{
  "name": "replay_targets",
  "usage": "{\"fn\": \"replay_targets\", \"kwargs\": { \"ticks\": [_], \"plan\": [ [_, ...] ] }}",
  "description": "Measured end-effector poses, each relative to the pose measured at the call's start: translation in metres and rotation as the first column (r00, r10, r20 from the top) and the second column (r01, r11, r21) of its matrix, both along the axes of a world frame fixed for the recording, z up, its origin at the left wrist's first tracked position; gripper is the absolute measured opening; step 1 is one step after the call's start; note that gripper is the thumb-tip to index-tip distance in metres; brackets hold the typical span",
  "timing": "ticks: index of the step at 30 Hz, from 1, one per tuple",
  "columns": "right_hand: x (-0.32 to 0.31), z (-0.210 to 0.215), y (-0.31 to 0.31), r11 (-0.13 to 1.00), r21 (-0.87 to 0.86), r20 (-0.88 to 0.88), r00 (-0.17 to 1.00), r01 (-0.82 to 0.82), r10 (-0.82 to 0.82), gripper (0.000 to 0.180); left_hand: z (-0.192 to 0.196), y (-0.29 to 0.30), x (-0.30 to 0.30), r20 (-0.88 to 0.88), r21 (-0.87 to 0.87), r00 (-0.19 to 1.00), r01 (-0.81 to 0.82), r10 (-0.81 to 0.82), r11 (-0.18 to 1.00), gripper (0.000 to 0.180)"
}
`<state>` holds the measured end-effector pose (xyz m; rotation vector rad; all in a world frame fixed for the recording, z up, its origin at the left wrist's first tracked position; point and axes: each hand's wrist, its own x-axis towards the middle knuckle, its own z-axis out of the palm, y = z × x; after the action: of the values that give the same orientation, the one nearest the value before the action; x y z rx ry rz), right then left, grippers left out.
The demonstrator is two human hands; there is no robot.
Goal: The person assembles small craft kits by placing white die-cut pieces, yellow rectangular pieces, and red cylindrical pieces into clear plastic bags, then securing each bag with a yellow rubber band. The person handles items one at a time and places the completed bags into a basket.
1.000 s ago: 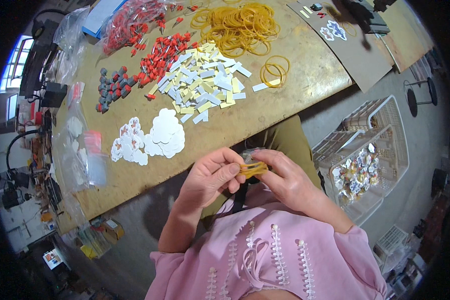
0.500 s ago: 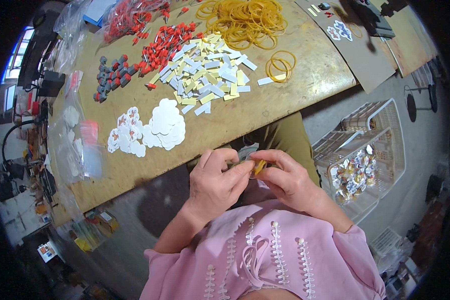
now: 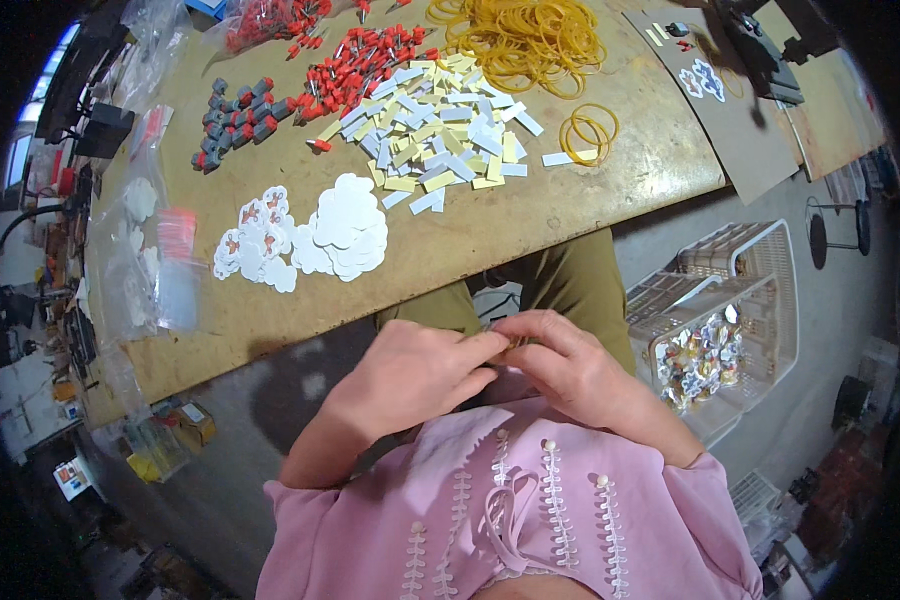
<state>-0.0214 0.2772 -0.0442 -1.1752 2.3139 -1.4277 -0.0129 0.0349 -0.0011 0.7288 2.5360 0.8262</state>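
Both my hands meet over my lap, just below the table's front edge. My left hand (image 3: pixel 410 375) and my right hand (image 3: pixel 575 365) pinch the same small piece (image 3: pixel 513 342) with their fingertips. The fingers hide almost all of it. On the table beyond lie a heap of white and yellow paper strips (image 3: pixel 440 140), a pile of yellow rubber bands (image 3: pixel 520 35), a few loose bands (image 3: pixel 587 130), and white cloud-shaped cards (image 3: pixel 345 225).
Red pieces (image 3: pixel 360 60) and dark grey pieces (image 3: pixel 235 110) lie at the back of the brown table (image 3: pixel 570 210). Printed cards (image 3: pixel 250 245) and plastic bags (image 3: pixel 160 270) are at its left. A white wire basket (image 3: pixel 760 260) with shiny small items stands at my right.
My hands have drawn together and closed tighter. The yellow band and grey bit seen between the fingers earlier are now covered by them.
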Motion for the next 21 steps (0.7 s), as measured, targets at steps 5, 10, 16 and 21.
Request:
{"fn": "replay_targets", "kwargs": {
  "ticks": [5, 10, 16, 21],
  "plan": [
    [-0.008, 0.006, 0.000, 0.999, -0.026, -0.079, 0.996, 0.036, -0.038, 0.029, 0.011, -0.004, -0.001, -0.059, 0.195, 0.993, -0.090, 0.103, 0.977, 0.037],
    [-0.010, 0.007, -0.008, 0.998, -0.045, -0.063, 0.997, 0.040, -0.043, 0.028, -0.018, -0.004, 0.007, -0.213, 0.145, 0.970, -0.083, 0.113, 0.986, 0.045],
    [-0.015, 0.017, -0.005, 0.987, -0.073, 0.014, 0.990, 0.143, -0.143, 0.026, -0.018, -0.006, 0.009, 0.121, 0.515, 0.915, -0.388, 0.384, 0.764, 0.044],
    [-0.017, 0.023, -0.009, 0.982, -0.061, 0.048, 0.984, 0.177, -0.174, 0.023, -0.031, 0.004, 0.016, 0.298, 0.558, 0.866, -0.499, 0.400, 0.663, 0.031]
  ]
}}
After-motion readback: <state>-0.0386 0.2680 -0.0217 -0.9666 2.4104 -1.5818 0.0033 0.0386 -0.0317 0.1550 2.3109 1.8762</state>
